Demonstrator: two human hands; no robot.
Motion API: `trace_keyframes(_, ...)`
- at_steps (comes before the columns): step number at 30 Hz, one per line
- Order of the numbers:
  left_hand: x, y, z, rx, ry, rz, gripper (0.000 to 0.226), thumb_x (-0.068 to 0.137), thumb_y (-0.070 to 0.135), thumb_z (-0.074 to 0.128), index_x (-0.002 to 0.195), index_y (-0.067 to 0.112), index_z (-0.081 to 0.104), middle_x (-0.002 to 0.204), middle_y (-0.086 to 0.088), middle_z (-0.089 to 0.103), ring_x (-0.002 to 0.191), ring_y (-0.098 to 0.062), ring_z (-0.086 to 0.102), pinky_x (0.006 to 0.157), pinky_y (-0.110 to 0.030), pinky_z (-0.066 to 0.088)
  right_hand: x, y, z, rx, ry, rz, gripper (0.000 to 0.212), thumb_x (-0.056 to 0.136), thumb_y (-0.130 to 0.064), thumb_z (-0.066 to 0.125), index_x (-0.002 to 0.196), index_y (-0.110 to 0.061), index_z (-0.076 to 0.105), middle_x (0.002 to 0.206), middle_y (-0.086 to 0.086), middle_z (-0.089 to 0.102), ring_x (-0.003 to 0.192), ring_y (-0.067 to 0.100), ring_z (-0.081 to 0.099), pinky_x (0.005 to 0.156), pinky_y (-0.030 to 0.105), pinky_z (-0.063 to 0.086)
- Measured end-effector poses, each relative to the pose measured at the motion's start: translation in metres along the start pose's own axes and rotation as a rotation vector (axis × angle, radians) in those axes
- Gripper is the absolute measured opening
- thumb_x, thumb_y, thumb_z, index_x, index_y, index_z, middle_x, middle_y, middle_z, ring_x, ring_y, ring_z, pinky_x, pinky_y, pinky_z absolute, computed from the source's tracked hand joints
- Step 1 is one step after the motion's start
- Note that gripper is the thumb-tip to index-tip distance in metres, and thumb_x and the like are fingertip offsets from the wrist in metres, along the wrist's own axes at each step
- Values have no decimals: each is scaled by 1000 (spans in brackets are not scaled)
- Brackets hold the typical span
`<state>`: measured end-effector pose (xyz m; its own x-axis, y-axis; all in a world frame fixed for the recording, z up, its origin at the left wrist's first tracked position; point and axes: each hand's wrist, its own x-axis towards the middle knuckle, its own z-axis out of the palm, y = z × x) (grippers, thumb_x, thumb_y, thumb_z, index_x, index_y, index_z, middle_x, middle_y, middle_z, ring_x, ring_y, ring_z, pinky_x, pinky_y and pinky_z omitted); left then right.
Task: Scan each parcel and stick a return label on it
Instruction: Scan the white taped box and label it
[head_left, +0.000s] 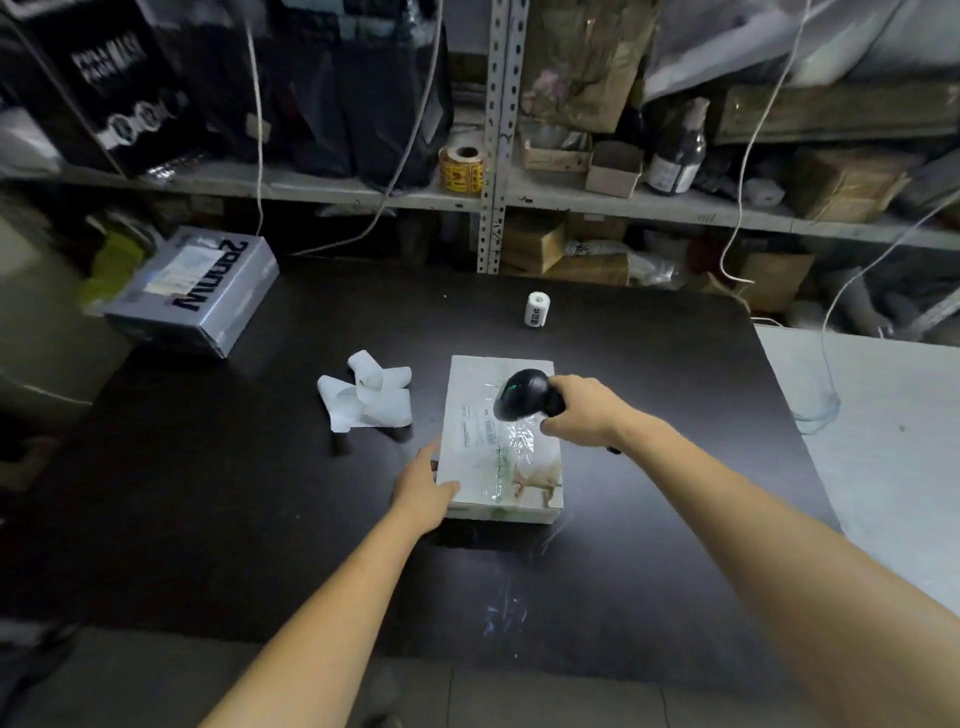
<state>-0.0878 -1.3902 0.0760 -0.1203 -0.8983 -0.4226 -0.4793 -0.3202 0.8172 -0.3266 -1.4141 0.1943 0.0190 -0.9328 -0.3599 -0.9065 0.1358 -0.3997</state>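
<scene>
- Nearest: the dark matt bench (649, 545) shows its front edge at the bottom of the view. Bare surface lies between that edge and the parcel, crossed by both forearms.
- Left hand (423, 493): fingers extended and nearly straight against the left side of the flat white cardboard parcel (478, 384), thumb laid on its top face at the near-left corner. The hand encloses nothing.
- The parcel lies flat near the middle of the bench, well clear of every bench edge. Its top face carries clear tape and a printed barcode label (488, 431).
- Right hand (584, 410): fingers curled round the handle of a black handheld barcode scanner (522, 400), held over the far-right part of the parcel. The head points left and down towards the label and shows a green light. Whether the scanner touches the parcel cannot be told.
- Left of the parcel and apart from it lies a loose heap of curled white backing-paper strips (369, 400).
- Beyond the parcel, a small white label roll (536, 310) stands upright with open bench all round.
- Far-left corner: a grey rectangular carton with black lettering (192, 291) sits skewed to the bench edges.
- A pale grey surface (883, 441) adjoins the right edge.
- Farthest: a metal shelving rack (311, 187) crowded with cartons and bags. A yellow label roll (462, 169) sits beside the upright.
</scene>
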Motion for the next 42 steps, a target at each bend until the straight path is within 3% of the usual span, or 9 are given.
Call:
trace_keyframes(2,1,-1,1,9,21,-8,66,87,5,65,144,30,41,126,6,57,109,-14,56,81,-24,49,3,-3,-7,-106,-39,-40,21,72,-30,64,91,-30,55,80,-9,60,73,15,58,57,29,43)
trace_keyframes(6,6,-1,2,21,48,-18,64,88,5,65,142,30,43,127,6,58,111,-14,56,89,-28,50,9,-5,-24,-267,-54,-95,17,70,-32,67,80,-25,55,75,-8,60,70,16,59,53,28,39)
trace_keyframes(10,9,-2,2,29,57,-15,62,87,6,66,140,31,46,121,8,60,107,-12,57,72,-17,44,14,-5,-32,-373,-38,-141,16,70,-23,67,72,-24,51,69,-7,60,63,12,55,49,26,36)
trace_keyframes(15,10,-4,1,13,39,-4,62,89,6,65,141,33,45,121,11,56,104,-8,54,67,-13,42,23,-10,-36,-474,-66,-172,15,77,-22,70,77,-23,55,69,-6,57,61,11,53,49,26,34)
trace_keyframes(19,10,-5,0,7,21,-4,61,90,7,64,141,32,44,123,11,55,107,-11,55,81,-23,47,27,-13,-37,-497,-59,-180,13,77,-23,71,85,-20,60,70,-6,58,61,12,54,49,26,36)
trace_keyframes(24,12,-5,-2,1,24,-8,61,89,7,66,141,31,44,120,10,56,106,-12,58,84,-27,49,30,-16,-38,-488,-73,-151,17,73,-21,71,87,-21,62,72,-4,60,63,15,57,51,26,39)
trace_keyframes(35,13,-5,-3,-16,16,-22,62,88,7,66,140,35,44,116,13,54,99,-9,57,65,-15,43,38,-12,-36,-488,-93,-148,21,76,-30,77,84,-19,62,71,-4,60,62,12,55,53,28,41)
trace_keyframes(42,13,-7,-1,-28,24,-19,61,87,7,67,137,36,47,115,13,56,102,-9,59,73,-19,46,38,-15,-35,-480,-84,-151,19,74,-27,76,80,-19,60,70,-3,60,62,13,56,55,29,44)
